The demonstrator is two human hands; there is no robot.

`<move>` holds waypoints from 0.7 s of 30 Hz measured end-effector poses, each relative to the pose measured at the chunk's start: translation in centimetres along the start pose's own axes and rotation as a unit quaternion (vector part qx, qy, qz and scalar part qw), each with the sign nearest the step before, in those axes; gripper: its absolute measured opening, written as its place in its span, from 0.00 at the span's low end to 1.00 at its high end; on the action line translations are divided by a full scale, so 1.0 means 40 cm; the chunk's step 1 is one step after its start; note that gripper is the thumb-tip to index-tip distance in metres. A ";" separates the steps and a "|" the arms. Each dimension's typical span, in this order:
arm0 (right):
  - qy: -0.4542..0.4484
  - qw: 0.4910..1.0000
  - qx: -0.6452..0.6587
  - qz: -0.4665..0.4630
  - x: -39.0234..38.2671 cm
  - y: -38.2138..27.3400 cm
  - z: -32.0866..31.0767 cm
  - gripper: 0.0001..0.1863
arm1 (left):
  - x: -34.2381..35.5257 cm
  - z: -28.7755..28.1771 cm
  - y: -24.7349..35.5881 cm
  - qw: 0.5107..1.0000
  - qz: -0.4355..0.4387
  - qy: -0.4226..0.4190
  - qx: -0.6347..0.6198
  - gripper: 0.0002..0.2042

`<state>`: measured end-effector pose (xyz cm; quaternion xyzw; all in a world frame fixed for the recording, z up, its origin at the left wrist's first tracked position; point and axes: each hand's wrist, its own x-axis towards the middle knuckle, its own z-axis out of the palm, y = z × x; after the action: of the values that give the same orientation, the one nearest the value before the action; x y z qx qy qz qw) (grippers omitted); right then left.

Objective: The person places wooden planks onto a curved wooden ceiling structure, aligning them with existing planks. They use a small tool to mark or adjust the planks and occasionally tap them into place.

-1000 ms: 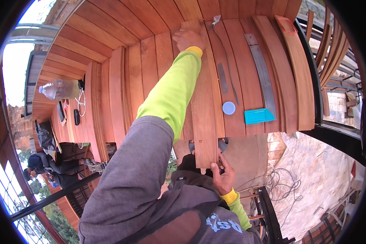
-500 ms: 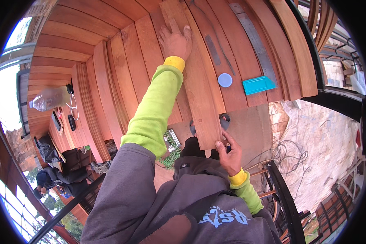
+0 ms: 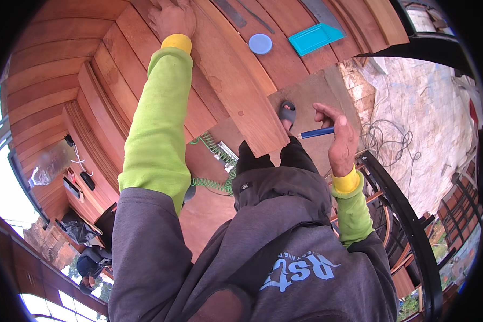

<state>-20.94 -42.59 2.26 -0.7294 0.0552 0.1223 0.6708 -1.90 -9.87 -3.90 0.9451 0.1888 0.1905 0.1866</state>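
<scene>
A long wooden plank [image 3: 236,99] lies lengthwise on the board-topped surface, its near end jutting out over the surface's edge toward my body. At the top, my left hand [image 3: 174,20] rests flat on the plank with fingers stretched out, partly cut off by the picture's edge. Right of the plank's near end, my right hand [image 3: 342,140] is raised and touches no wood. It grips a slim blue pencil [image 3: 317,132], whose pale tip points left toward the plank.
A round pale-blue lid [image 3: 260,44], a turquoise set square [image 3: 315,39] and a steel ruler [image 3: 323,12] lie right of the plank. Green coiled hose [image 3: 212,147] is on the floor. Dark cable [image 3: 389,140] lies at right near a black metal frame [image 3: 405,198]. A plastic bottle [image 3: 42,174] stands far left.
My right hand has left the plank's near end and moved right and up, bringing the blue pencil into plain sight. The view has shifted; my left hand stays on the plank.
</scene>
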 end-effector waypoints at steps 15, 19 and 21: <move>-0.145 0.967 -0.125 -0.167 0.069 -0.032 0.086 0.06 | -0.004 0.002 -0.020 0.999 0.035 0.028 -0.015 0.33; -0.170 0.943 -0.182 -0.221 0.085 -0.026 0.089 0.04 | -0.002 0.001 -0.004 0.999 0.029 0.016 -0.015 0.32; -0.213 0.925 -0.210 -0.235 0.043 -0.014 0.051 0.03 | -0.001 0.001 -0.006 0.998 0.037 0.039 -0.012 0.32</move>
<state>-19.36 -40.35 2.23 -0.8024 -0.2890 0.1227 0.5076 -1.98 -9.68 -4.06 0.9409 0.1588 0.2366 0.1831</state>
